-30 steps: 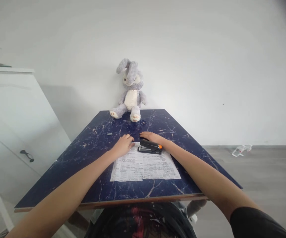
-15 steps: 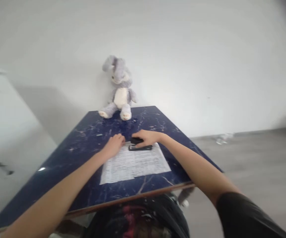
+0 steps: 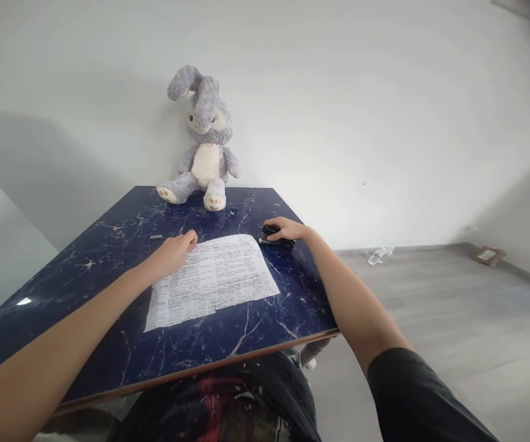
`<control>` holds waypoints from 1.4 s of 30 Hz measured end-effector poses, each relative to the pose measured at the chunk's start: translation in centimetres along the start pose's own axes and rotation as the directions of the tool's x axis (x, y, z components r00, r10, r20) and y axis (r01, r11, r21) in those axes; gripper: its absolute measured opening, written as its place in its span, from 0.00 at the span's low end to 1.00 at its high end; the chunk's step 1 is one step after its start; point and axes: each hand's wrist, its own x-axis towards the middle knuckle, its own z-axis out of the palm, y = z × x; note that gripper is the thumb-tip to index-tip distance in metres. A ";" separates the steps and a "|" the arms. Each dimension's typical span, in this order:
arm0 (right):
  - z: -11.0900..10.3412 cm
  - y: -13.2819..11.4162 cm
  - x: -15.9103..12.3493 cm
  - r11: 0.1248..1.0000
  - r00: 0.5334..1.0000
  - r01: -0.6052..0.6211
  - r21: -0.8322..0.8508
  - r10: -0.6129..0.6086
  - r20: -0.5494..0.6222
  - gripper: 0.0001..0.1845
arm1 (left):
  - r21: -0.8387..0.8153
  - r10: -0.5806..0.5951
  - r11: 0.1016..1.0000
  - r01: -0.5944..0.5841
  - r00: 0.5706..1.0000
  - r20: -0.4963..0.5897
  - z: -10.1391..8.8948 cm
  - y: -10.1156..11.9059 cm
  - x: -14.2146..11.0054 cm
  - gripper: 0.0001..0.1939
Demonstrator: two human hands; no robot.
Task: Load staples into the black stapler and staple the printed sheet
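One close-printed paper sheet (image 3: 216, 279) lies flat on the marbled blue tabletop (image 3: 191, 350) and should handle as light, limp and easily torn, best taken by its edges; the left hand (image 3: 175, 253) rests at its left side with curled fingers, though whether they pinch paper I cannot tell. Just beside the sheet's far right corner, the right hand (image 3: 286, 229) is clasped over the black stapler (image 3: 280, 244), probably rigid, smooth and modestly weighty, best gripped around its body. Farthest sits the plush rabbit (image 3: 207, 162).
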 end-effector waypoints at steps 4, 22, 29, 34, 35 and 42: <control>0.1 -0.7 0.1 0.998 0.988 0.046 0.040 -0.052 0.149 0.16 | 0.091 -0.015 0.996 0.017 1.000 -0.020 0.6 -0.3 0.1 0.09; 2.5 -4.6 1.8 0.992 0.983 0.095 0.089 -0.107 0.146 0.31 | -0.116 0.258 0.966 -0.232 0.904 0.342 3.0 6.5 -1.2 0.29; 5.1 -6.6 2.9 0.969 0.992 -0.052 -0.240 0.077 0.097 0.22 | -0.237 0.259 0.951 -0.199 0.930 0.262 3.3 6.3 -1.2 0.27; 5.8 -7.5 3.1 0.894 0.983 -0.128 -0.429 0.172 0.065 0.17 | -0.337 0.268 0.921 -0.194 0.945 0.188 4.2 5.7 -1.1 0.25; 6.0 -7.6 3.2 0.879 0.979 -0.144 -0.454 0.193 0.063 0.17 | -0.359 0.267 0.913 -0.193 0.948 0.172 4.3 5.7 -1.0 0.24; 8.2 -7.6 3.6 0.792 0.980 -0.176 -0.585 0.199 -0.025 0.18 | -0.355 0.267 0.916 -0.186 0.945 0.192 4.4 5.7 -0.8 0.25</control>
